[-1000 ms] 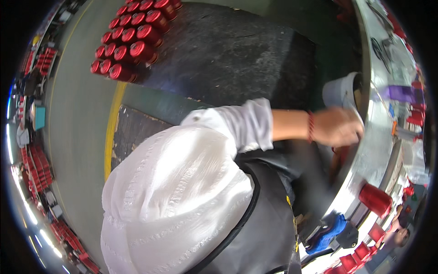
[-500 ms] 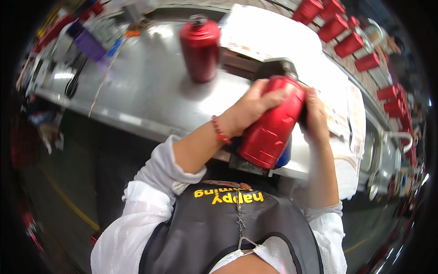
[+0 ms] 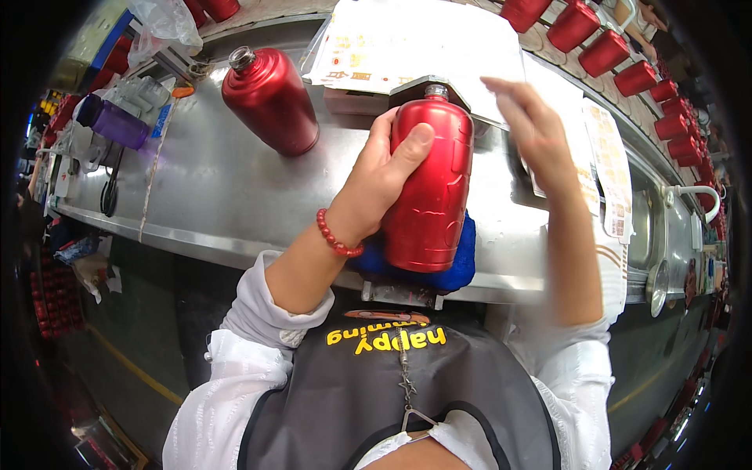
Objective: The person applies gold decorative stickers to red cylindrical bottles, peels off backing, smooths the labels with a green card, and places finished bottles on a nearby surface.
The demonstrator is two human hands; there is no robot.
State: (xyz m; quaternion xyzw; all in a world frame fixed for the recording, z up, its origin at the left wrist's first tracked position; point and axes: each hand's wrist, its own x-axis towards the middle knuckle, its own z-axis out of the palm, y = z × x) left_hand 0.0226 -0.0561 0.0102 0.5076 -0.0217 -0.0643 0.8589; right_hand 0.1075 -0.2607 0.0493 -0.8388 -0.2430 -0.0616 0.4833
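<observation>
The left hand (image 3: 384, 176) is gripping a red bottle (image 3: 429, 192) from its left side, the thumb lying across the front and the other fingers passing behind, out of sight. The right hand (image 3: 536, 129) is hanging free to the right of the bottle, apart from it, blurred, with its fingers stretched out and nothing visible in its grasp.

The held bottle is sitting in front of the person, at the near edge of the metal tabletop (image 3: 204, 184), its silvery neck pointing away from the body. Its lower end is overlapping a blue cloth (image 3: 462, 258); whether the two are touching is hard to tell. A dark angular piece (image 3: 403, 92) is showing just behind the bottle's neck.

A second red bottle (image 3: 270, 102) is standing to the left of the left hand, well apart from the held one. Beyond both hands, white printed sheets (image 3: 423, 39) are covering part of the surface. At the far left, a purple bottle (image 3: 117, 124) is lying near a thin pale cord (image 3: 153, 160), which is running toward the near edge. Red containers (image 3: 605, 53) are lining up at the upper right, and a white tap (image 3: 695, 191) is jutting out beside a metal sink (image 3: 642, 219)
</observation>
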